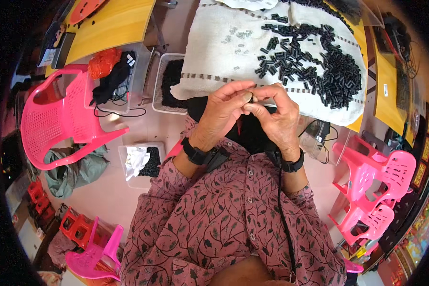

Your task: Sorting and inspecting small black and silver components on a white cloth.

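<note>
While the left hand [224,107] and the right hand [274,112] meet fingertip to fingertip just in front of the chest, they pinch one small part [253,98] between them, mostly hidden by the thumbs, so its shape cannot be told. Both hands are closed on it, close together and touching. It sits above the near edge of the white cloth [209,43], which carries a heap of black pieces [319,62], far too many to count, and a looser scatter of small pale pieces [238,35], perhaps a dozen or so. The likely trouble is a slip: the part is tiny and held only by fingertips, so a loose pinch could drop it into the lap or onto the floor. Two wristbands show, one per wrist. Pink plastic chairs [57,119] stand around, at least four, and two clear bins [143,162] sit on the floor.
</note>
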{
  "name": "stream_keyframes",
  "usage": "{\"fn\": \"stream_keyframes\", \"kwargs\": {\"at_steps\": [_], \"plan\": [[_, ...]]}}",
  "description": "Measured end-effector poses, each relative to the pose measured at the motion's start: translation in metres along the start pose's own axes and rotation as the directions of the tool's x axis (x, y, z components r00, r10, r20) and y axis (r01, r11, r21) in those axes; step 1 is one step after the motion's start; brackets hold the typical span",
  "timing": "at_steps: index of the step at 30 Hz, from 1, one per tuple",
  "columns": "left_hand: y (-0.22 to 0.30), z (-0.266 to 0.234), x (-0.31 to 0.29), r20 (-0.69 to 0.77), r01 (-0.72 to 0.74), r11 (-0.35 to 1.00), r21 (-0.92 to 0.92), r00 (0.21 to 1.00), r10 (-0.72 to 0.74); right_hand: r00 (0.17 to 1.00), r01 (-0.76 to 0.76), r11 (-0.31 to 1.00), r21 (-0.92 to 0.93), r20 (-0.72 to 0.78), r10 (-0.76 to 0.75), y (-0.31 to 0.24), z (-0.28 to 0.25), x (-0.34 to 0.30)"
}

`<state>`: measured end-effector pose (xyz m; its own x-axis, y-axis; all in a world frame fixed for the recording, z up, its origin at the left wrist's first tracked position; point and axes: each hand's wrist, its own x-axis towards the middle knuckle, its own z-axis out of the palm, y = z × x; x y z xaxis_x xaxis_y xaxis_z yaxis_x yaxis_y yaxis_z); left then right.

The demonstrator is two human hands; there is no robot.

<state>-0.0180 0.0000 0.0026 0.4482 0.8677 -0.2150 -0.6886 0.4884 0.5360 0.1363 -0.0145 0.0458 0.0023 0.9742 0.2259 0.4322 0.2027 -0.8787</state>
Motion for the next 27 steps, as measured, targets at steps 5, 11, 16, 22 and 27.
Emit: {"fn": "stream_keyframes", "kwargs": {"at_steps": [5, 11, 16, 22, 27], "plan": [[0.001, -0.003, -0.002, -0.036, 0.024, 0.999, 0.044, 0.999, -0.022, 0.997, 0.080, 0.997, -0.018, 0.010, -0.080, 0.006, 0.001, 0.000], [0.002, -0.004, -0.001, -0.025, 0.065, 0.992, 0.105, 0.998, -0.063, 0.994, 0.105, 0.994, 0.017, -0.008, -0.105, 0.009, 0.001, -0.004], [-0.002, -0.002, 0.000, -0.032, -0.043, 0.997, 0.067, 0.998, 0.045, 0.990, 0.001, 0.998, 0.067, -0.137, 0.008, 0.006, 0.009, -0.006], [-0.004, -0.001, 0.001, -0.044, -0.141, 0.989, 0.048, 0.989, 0.143, 0.982, -0.129, 0.983, 0.129, -0.120, 0.145, 0.004, 0.013, -0.015], [-0.002, 0.002, 0.000, -0.052, -0.154, 0.986, 0.057, 0.986, 0.157, 0.944, -0.259, 0.879, 0.401, -0.087, 0.318, 0.005, 0.022, -0.017]]}}
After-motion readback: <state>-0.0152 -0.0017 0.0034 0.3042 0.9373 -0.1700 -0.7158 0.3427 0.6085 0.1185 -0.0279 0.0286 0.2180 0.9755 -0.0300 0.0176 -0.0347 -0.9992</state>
